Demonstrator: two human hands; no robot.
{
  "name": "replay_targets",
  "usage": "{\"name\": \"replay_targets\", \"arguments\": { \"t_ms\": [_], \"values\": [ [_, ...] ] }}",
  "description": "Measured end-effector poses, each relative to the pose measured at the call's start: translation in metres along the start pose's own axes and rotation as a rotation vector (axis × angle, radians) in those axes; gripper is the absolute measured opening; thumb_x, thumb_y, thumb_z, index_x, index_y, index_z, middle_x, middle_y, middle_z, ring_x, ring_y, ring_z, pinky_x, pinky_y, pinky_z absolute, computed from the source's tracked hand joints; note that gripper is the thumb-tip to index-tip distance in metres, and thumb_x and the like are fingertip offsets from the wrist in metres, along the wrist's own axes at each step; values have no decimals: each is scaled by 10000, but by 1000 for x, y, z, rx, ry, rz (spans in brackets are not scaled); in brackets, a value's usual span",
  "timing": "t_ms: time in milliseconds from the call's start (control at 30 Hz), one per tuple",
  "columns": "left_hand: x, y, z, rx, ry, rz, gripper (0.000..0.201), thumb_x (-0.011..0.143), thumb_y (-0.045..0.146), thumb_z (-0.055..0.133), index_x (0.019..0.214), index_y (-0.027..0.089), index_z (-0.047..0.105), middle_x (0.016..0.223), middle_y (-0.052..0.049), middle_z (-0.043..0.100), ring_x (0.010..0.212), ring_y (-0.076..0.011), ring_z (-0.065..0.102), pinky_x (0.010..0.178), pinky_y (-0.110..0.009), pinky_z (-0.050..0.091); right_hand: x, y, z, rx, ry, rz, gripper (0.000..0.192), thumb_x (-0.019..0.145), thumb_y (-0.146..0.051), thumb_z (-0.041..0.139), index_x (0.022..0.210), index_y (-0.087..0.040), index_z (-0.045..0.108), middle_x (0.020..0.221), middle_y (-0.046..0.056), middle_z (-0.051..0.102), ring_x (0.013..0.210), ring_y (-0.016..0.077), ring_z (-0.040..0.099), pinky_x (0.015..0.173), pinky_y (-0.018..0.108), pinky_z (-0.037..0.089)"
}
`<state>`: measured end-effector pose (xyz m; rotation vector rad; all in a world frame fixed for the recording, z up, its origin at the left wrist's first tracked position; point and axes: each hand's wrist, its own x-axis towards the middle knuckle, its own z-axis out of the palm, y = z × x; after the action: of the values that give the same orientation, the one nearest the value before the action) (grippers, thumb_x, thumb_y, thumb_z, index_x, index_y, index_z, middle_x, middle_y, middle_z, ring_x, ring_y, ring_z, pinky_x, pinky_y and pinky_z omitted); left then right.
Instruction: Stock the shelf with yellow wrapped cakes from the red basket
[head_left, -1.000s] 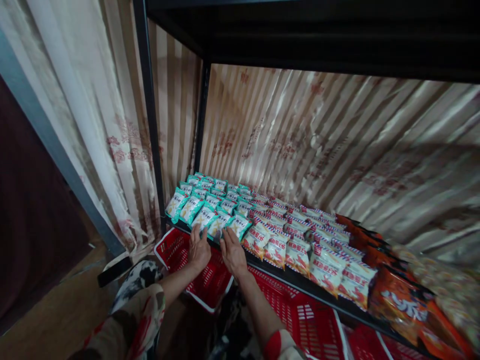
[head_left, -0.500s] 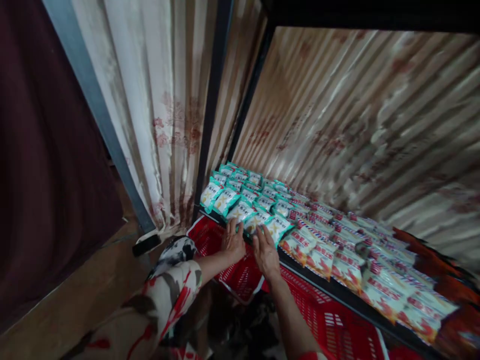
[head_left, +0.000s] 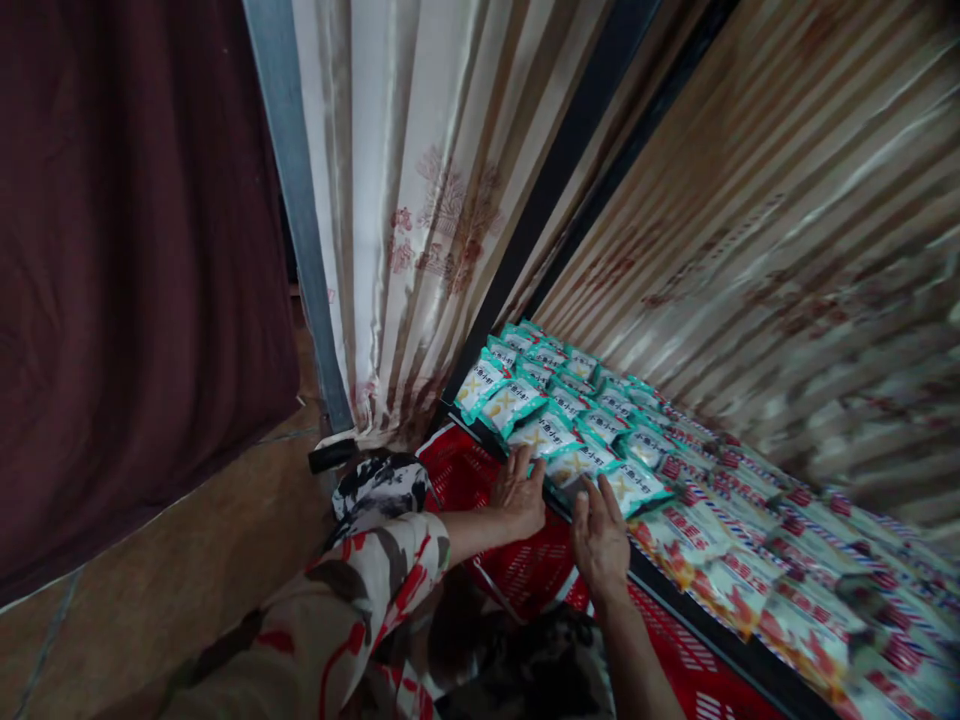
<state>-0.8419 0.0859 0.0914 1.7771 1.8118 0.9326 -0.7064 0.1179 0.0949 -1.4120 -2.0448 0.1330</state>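
dim, motion-blurred right side, perhaps edge-warped

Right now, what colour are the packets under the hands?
Teal-green and white snack packets, front row of the shelf; left hand and right hand touch them. Head view.

left hand point(head_left: 519, 490) and right hand point(head_left: 600, 535) flat, fingers extended, forearms outstretched

Striped cream curtains point(head_left: 420, 220) hang beside a maroon drape point(head_left: 135, 260) above brown floor point(head_left: 187, 560).
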Motion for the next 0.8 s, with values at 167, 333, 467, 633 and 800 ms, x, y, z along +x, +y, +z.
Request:
{"name": "replay_targets", "arguments": {
  "t_ms": [167, 333, 467, 633, 800],
  "values": [
    [0, 2, -5, 12, 48, 38, 587, 759, 186, 468, 1331, 88, 381, 1472, -153, 210, 1365, -307, 185, 1130, -430, 240, 3, 1, 8, 32, 72, -15, 676, 903, -579, 219, 1172, -82, 591, 1332, 188, 481, 1180, 305, 500, 961, 478, 426],
    [13, -1, -5, 19, 134, 117, 566, 778, 212, 465, 1325, 87, 390, 1470, -168, 213, 1377, -304, 144, 1120, -458, 241, 20, 1, 19, 25, 151, -77, 573, 930, -482, 263, 1215, -82, 558, 1343, 194, 466, 1225, 315, 458, 979, 514, 398],
    [28, -5, 0, 55, 156, 186, 561, 797, 232, 467, 1339, 113, 380, 1477, -154, 232, 1394, -290, 94, 1115, -490, 222, 33, 2, 26, -11, 217, -138, 556, 940, -431, 268, 1230, -42, 540, 1339, 234, 456, 1256, 328, 421, 998, 537, 366],
    [35, -7, 13, 126, 175, 211, 541, 867, 299, 391, 1377, 127, 334, 1502, -119, 226, 1407, -256, 69, 1081, -504, 276, 36, 12, 27, -54, 240, -274, 458, 939, -327, 332, 1226, -38, 541, 1346, 238, 447, 1286, 329, 382, 1021, 545, 338],
    [42, -1, 17, 214, 273, 274, 472, 906, 301, 344, 1365, 199, 386, 1493, -22, 287, 1413, -197, 65, 1143, -428, 164, 43, 19, 23, -64, 284, -315, 429, 927, -254, 368, 1312, -93, 472, 1398, 195, 404, 1328, 327, 316, 1034, 558, 315]
  ]
}}
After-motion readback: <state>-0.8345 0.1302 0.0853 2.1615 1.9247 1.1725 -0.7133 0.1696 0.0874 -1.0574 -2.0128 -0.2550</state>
